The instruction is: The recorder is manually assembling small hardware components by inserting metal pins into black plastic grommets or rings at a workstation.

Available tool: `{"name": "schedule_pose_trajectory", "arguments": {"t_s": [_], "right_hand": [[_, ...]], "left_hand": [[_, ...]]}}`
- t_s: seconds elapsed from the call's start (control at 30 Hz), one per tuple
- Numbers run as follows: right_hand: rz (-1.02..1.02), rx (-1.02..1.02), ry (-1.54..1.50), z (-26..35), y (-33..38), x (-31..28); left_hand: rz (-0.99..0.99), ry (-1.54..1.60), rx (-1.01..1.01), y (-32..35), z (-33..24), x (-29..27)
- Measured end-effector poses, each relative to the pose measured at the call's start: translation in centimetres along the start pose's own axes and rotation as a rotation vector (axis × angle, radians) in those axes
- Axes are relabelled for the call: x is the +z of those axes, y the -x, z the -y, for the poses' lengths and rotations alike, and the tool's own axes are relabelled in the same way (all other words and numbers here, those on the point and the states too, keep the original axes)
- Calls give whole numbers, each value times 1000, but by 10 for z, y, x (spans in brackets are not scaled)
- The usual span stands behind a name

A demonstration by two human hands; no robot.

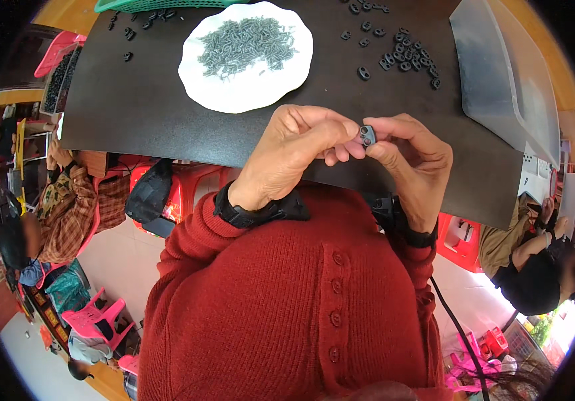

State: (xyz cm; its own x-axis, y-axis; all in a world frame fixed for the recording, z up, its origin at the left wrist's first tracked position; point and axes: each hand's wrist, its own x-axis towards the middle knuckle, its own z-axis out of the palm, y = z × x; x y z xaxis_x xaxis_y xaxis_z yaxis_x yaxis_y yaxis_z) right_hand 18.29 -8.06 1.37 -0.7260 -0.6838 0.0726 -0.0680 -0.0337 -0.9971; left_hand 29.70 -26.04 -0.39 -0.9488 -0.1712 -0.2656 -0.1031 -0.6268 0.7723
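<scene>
A small black two-hole plastic part (367, 136) is pinched between the fingertips of both hands, just above the near edge of the dark table (147, 113). My left hand (297, 150) grips it from the left, and my right hand (411, 160) grips it from the right. Both wrists wear black bands below red knitted sleeves. A white plate (197, 73) heaped with several small grey springs (247, 43) lies beyond my hands. Several loose black parts (404, 57) of the same kind are scattered at the far right of the table.
A clear plastic tray (508, 80) sits at the table's right edge. A green basket rim (147, 5) and a few more black parts (130, 30) lie at the far left. Other people sit at the left (67, 207) and right (534, 267), with pink chairs (94, 317) on the floor.
</scene>
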Motion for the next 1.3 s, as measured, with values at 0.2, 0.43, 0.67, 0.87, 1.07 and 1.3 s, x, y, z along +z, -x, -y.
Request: {"name": "schedule_pose_trajectory", "arguments": {"t_s": [0.2,0.43,0.67,0.87,1.07,1.3], "right_hand": [[30,-20,41,1,-3,3],[-15,78,43,7,-4,16],[-14,171,99,14,-8,36],[43,197,199,25,-11,39],[-24,229,176,23,-9,35],[-96,216,154,21,-5,14]], "left_hand": [[-59,-134,-16,4,-6,3],[-136,-258,86,8,-5,1],[-129,-327,153,17,-11,-16],[-150,-341,152,22,-11,-15],[-117,-438,89,29,-35,-16],[-578,-1554,378,1,-69,-79]]}}
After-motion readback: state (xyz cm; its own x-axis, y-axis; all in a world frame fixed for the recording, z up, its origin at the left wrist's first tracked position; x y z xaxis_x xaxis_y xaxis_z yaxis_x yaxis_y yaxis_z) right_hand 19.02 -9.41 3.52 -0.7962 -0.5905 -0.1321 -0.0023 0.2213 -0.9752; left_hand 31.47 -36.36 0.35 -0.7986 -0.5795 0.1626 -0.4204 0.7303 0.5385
